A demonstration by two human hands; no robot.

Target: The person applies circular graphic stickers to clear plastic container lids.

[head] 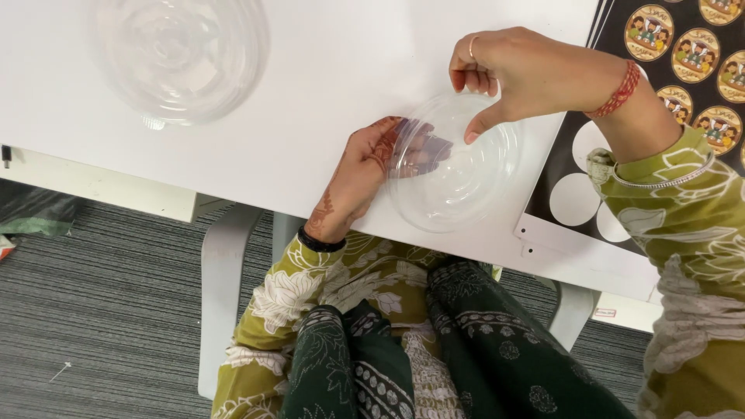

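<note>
Left hand [358,174], centre of frame, has its grip closed on the left rim of a clear plastic bowl [458,182]: fingers tucked under/behind the wall and seen through the plastic, palm facing in, henna pattern on wrist and fingers, dark band at the wrist. Right hand [521,74], upper centre-right, comes over the bowl's far rim; thumb points down and touches the inside near the middle, other fingers curled at the far edge, so its grip is a light pinch on the rim, narrow, w/ a ring on one finger and a red thread bracelet [619,90] at the wrist. Bowl sits on the white desk [334,70] close to the near edge, centre-right of frame, mouth up as far as can be told. Just right of it, touching or nearly so, lies a black sticker sheet [590,186] w/ round cut-outs, several already empty and white, round picture stickers [683,58] left in the upper right corner. Well apart, upper left of frame, a second clear plastic container [182,54], blurred, rests on the desk. Below the desk edge: olive floral sleeves, dark green patterned lap, grey carpet [116,310] lower left.
</note>
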